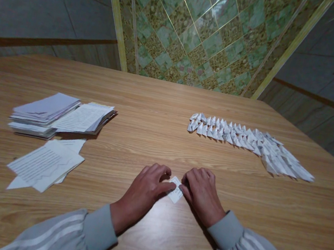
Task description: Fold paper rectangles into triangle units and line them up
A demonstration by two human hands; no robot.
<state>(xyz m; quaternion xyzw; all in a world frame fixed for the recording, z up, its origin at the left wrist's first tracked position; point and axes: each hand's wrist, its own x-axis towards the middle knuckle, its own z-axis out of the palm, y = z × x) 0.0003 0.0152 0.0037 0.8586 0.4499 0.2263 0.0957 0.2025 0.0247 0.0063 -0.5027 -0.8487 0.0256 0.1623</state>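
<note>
Left hand (148, 184): curled, thumb on paper square (176, 194).
Right hand (202, 194): likewise; can't tell if pinching.
Paper square: between them, corner toward desk's (151, 101) far edge.

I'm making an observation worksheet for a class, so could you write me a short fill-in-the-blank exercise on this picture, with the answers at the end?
1. The left hand and right hand are both at a small white diamond made of ____.
2. As the person sees it, the stacked sheets lie on the ____ side of the table.
3. Rows of folded pieces lie beyond the ____ hand.
4. The gray sleeves carry ____ stripes.

Missing words: paper; left; right; white.
</note>
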